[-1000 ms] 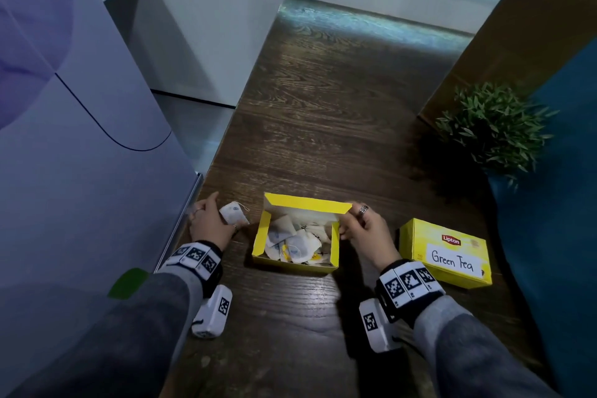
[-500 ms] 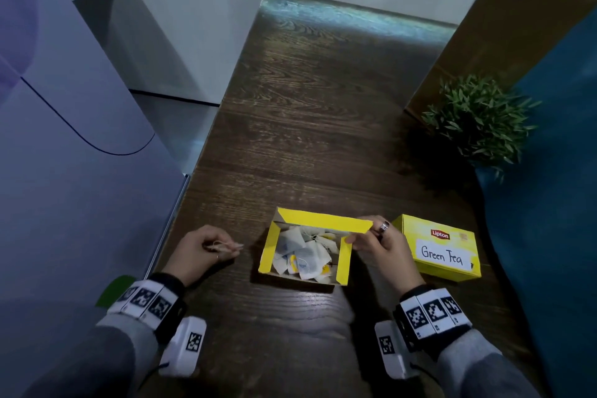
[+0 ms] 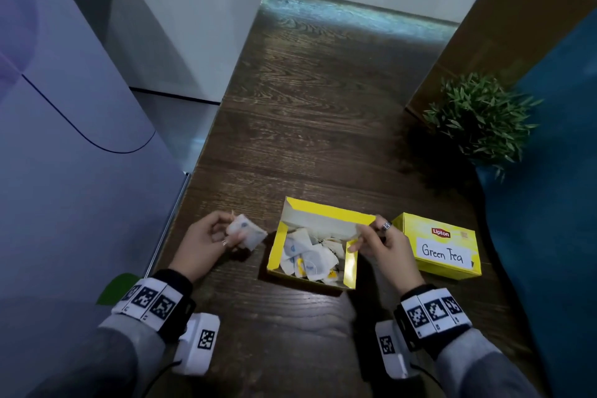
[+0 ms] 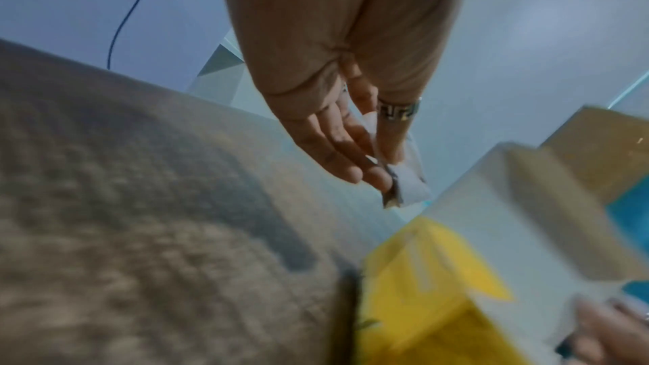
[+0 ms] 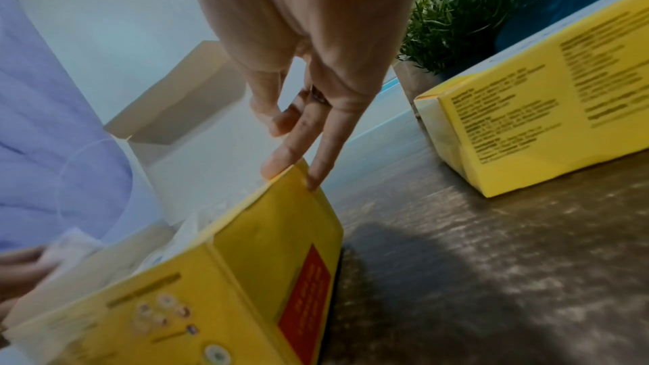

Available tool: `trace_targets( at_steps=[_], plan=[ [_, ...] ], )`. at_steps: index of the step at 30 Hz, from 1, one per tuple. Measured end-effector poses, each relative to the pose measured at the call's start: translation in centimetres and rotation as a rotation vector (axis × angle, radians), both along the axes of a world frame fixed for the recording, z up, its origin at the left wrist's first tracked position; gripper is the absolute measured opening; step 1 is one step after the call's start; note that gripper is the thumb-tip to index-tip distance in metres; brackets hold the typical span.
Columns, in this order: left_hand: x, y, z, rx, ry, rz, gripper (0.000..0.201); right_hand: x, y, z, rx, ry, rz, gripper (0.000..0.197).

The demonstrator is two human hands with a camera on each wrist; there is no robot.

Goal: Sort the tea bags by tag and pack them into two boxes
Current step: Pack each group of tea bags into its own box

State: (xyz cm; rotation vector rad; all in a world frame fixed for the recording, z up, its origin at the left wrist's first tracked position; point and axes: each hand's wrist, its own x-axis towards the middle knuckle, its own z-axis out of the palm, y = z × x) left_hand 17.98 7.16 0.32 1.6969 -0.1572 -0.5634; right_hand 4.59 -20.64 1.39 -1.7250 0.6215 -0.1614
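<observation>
open box (image 3: pixel 311 278): yellow carton on the wooden counter (image 3: pixel 323 107), lid flap up at its far side; landmark for all places below
tea bags in box (image 3: pixel 307 255): loose heap of white bags inside the open box, strings tangled; some show a blue mark, some a yellow tag; count cannot be told
held tea bag (image 3: pixel 247 233): white bag with a small blue mark, just left of the open box, off the counter; in the left wrist view (image 4: pixel 409 182) it sticks out past the fingertips
left hand (image 3: pixel 210 241): just left of the open box; thumb and fingers curled round the held tea bag, pinching it; ring on one finger; left wrist view blurred
right hand (image 3: pixel 382 244): at the right far corner of the open box; fingers curled, fingertips (image 5: pixel 277 168) on the top edge of the box's right wall, thumb at the lid flap; looks like a light grip on the carton edge; ring on one finger
closed box (image 3: pixel 441 249): yellow Lipton carton right of the open box, just beyond the right hand; lid shut; white label handwritten "Green Tea"; apart from the open box
plant (image 3: pixel 481 119): small green potted plant, farther back and to the right of the open box, at the counter's right edge
wrist bands: black-and-white marker bands and white camera units on both wrists, nearer than the open box; grey sleeves
</observation>
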Motion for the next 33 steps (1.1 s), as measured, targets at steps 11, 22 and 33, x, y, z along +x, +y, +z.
trace_targets(
  at_steps=[11, 22, 33],
  plan=[
    [-3.5, -7.1, 0.5, 0.511, -0.275, -0.251, 0.027, 2.5, 0.0, 0.3, -0.094, 0.026, 0.061, 0.033],
    [-2.2, -7.4, -1.4, 0.449, -0.183, -0.086, 0.073, 2.1, 0.1, 0.6, -0.138, 0.045, 0.118, 0.036],
    [-1.6, -2.2, -0.4, 0.103, -0.268, -0.456, 0.083, -2.0, -0.3, 0.8, -0.226, 0.148, 0.532, 0.067]
  ],
)
